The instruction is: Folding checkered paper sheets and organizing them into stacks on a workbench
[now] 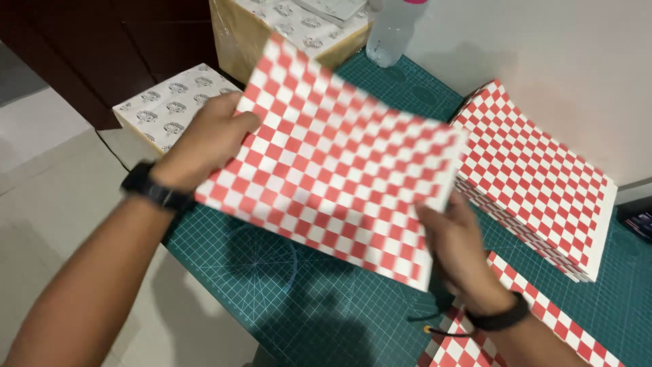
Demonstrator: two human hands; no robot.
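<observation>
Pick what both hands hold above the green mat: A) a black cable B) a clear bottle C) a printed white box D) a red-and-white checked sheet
D: the left hand and right hand grip opposite edges of the checked sheet above the green mat.

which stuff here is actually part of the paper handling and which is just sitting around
In hand:
left hand and right hand holding the red-and-white checkered sheet above the green cutting mat
stack of checkered sheets

Lying about:
clear bottle
printed white box
cardboard box
</observation>
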